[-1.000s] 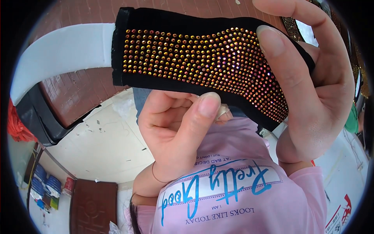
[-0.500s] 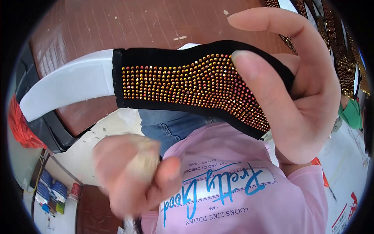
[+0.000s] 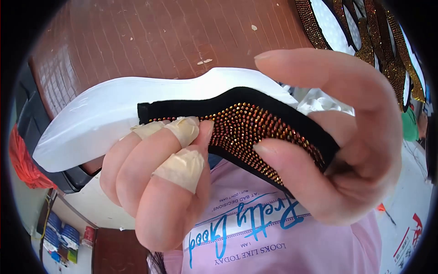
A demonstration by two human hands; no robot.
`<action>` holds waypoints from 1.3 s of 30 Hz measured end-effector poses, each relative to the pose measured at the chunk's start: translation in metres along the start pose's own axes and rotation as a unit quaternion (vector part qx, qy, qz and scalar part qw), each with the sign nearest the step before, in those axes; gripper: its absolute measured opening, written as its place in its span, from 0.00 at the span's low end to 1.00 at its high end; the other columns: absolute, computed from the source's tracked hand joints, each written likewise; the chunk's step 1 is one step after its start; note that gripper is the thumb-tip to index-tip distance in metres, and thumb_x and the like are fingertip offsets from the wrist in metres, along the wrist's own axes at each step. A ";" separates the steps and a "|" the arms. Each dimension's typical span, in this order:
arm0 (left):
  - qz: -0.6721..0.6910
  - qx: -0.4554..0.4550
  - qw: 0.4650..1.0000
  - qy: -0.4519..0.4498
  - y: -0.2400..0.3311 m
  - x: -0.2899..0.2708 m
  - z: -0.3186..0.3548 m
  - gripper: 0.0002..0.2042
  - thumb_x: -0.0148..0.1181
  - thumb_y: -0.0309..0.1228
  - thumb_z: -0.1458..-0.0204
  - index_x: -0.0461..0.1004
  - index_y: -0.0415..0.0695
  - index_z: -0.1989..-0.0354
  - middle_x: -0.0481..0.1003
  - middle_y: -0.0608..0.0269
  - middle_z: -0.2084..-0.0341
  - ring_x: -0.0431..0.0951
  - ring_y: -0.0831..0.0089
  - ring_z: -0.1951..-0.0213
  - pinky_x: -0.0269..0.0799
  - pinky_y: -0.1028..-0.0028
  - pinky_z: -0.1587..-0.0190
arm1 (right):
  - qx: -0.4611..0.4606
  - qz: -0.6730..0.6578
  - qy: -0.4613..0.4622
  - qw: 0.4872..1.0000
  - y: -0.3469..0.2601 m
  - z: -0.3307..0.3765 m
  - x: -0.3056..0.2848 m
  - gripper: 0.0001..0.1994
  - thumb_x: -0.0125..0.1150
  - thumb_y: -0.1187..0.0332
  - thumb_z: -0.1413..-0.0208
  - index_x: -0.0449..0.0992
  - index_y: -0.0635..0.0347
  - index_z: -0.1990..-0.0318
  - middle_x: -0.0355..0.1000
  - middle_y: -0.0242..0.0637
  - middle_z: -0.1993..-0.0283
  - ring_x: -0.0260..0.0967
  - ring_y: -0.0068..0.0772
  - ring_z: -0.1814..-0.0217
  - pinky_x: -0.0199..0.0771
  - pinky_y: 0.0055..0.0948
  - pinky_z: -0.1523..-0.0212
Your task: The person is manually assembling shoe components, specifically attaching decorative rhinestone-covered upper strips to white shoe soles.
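Brown tabletop (image 3: 150, 41) lies beyond the far edge of the rhinestoned strap (image 3: 242, 121). Your right hand (image 3: 365, 132) grasps one end; left hand (image 3: 153, 178): grip indeterminate.

- Printed on the pink shirt (image 3: 351, 255), upside down in view: large blue script (image 3: 248, 223) between smaller dark lines (image 3: 248, 249).
- Seen lower right, on a white surface (image 3: 388, 242): red characters (image 3: 415, 223), partly legible.

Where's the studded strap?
Head view, centre: the strap overlaps the white piece, left hand at its left part, right hand holding its right end.
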State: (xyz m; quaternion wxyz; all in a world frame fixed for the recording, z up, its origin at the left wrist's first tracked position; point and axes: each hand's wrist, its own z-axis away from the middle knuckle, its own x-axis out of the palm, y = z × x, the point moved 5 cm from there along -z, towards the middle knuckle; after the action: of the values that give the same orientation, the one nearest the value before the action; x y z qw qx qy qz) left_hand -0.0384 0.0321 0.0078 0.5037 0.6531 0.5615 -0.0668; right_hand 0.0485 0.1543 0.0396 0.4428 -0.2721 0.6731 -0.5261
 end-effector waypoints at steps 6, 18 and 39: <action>0.005 -0.019 0.999 0.025 -0.003 -0.002 -0.002 0.23 0.64 0.11 0.59 0.60 0.46 0.60 0.73 0.57 0.67 0.74 0.72 0.69 0.72 0.76 0.62 | 0.039 0.017 0.006 0.999 -0.004 -0.006 0.005 0.25 0.57 0.87 0.55 0.61 0.76 0.46 0.69 0.53 0.53 0.71 0.29 0.67 0.72 0.15 0.65; 0.022 -0.027 0.999 0.039 -0.001 -0.003 0.002 0.22 0.65 0.15 0.57 0.60 0.46 0.59 0.72 0.58 0.65 0.73 0.72 0.68 0.71 0.77 0.62 | 0.137 0.055 0.036 0.988 -0.012 0.003 -0.002 0.24 0.57 0.86 0.53 0.62 0.75 0.46 0.72 0.45 0.68 0.66 0.22 0.78 0.63 0.10 0.74; 0.047 -0.039 0.998 -0.019 0.018 0.001 -0.014 0.25 0.66 0.16 0.56 0.58 0.49 0.55 0.71 0.59 0.63 0.71 0.73 0.66 0.69 0.79 0.61 | 0.198 -0.074 0.044 0.976 0.013 0.008 -0.031 0.23 0.54 0.88 0.52 0.61 0.75 0.46 0.72 0.36 0.80 0.58 0.15 0.87 0.52 0.06 0.82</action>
State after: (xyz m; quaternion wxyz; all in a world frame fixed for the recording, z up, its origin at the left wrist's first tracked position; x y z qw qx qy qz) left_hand -0.0303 0.0456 0.0244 0.5423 0.6570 0.5227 -0.0338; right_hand 0.0710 0.1804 0.0360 0.4180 -0.2048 0.5519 -0.6919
